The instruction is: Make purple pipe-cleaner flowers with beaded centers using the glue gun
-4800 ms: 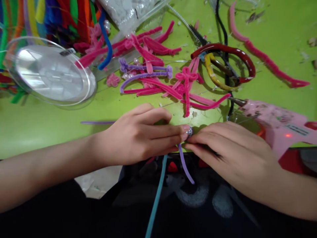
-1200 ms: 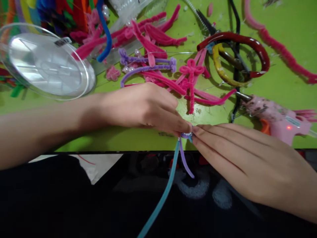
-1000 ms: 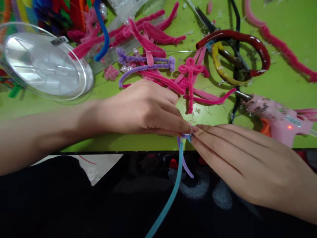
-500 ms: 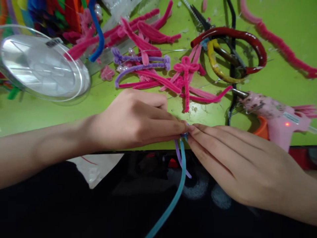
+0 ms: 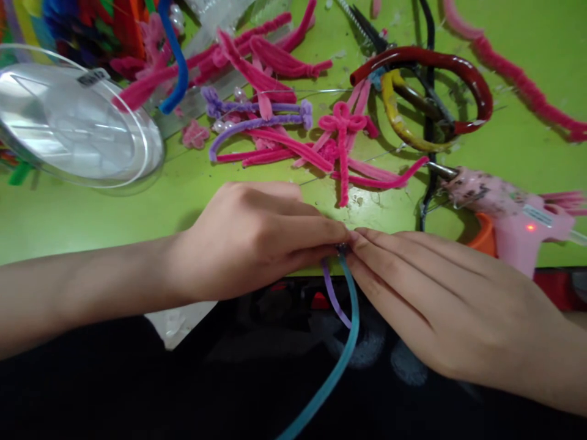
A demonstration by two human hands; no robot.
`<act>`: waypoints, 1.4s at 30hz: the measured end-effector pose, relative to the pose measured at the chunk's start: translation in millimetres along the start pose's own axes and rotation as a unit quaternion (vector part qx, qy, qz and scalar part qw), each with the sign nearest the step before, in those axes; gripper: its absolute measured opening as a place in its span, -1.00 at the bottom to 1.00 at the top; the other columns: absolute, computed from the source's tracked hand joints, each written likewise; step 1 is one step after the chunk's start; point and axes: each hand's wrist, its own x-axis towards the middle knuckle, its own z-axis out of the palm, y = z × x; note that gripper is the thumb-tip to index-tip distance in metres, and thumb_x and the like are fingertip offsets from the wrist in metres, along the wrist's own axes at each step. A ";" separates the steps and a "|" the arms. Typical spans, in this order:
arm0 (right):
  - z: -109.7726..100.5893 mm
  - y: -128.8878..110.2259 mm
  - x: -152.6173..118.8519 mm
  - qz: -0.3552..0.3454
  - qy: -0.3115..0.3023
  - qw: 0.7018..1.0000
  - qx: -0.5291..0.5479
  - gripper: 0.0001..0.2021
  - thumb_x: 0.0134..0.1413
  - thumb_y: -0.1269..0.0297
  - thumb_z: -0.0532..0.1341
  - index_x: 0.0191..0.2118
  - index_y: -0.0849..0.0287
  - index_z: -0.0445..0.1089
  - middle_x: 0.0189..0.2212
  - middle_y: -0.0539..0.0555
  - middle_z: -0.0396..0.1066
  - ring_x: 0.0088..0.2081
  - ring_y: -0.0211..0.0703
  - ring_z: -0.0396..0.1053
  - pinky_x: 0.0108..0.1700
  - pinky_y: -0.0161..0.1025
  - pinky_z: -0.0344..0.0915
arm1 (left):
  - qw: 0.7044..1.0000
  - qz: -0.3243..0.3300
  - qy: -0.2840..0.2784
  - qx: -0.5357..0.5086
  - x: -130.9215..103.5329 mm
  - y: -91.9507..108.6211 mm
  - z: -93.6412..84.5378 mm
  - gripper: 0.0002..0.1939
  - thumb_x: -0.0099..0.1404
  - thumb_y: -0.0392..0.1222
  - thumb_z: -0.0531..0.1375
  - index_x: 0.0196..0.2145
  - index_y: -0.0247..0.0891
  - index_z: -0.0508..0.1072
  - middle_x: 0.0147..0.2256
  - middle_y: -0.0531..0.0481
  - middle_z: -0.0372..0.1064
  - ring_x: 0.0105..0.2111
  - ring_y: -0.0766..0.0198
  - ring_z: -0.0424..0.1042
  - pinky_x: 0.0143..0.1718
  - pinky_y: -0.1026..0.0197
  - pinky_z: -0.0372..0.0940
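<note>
At the table's front edge my left hand [image 5: 257, 235] and my right hand [image 5: 440, 299] meet fingertip to fingertip, both closed in a pinch. Between them they hold the end of a light blue pipe cleaner [image 5: 343, 360], which curves down over the dark area below. A thinner purple pipe cleaner [image 5: 334, 293] hangs from the same spot, beside the blue one. Something small and shiny shows where the fingers meet, but the fingertips hide most of that joint. Just beyond my hands lies a pink pipe-cleaner flower [image 5: 342, 125] with a stem.
A pink glue gun [image 5: 518, 214] with a lit red light lies at the right. Behind it are scissors [image 5: 477, 79] with red and yellow handles. Pink pipe cleaners [image 5: 261, 79] and a purple piece [image 5: 257, 116] lie scattered. A clear spool [image 5: 82, 122] is at the left.
My left hand has shifted slightly down and turned at the wrist. The light blue pipe cleaner's hanging part has swung to the right. My right hand stays nearly still.
</note>
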 end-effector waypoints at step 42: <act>8.3 171.0 61.8 0.331 -0.159 0.928 0.063 -0.74 0.02 0.15 0.52 -0.50 0.18 0.55 -0.66 0.00 0.32 -0.58 -0.33 0.08 -0.40 -0.21 -0.01 | 0.953 -0.201 0.110 -0.200 65.6 -19.0 -42.2 -0.73 0.53 -0.11 0.24 -0.27 -0.27 0.65 -0.62 0.15 0.23 -0.64 0.45 0.08 -0.58 0.26 0.02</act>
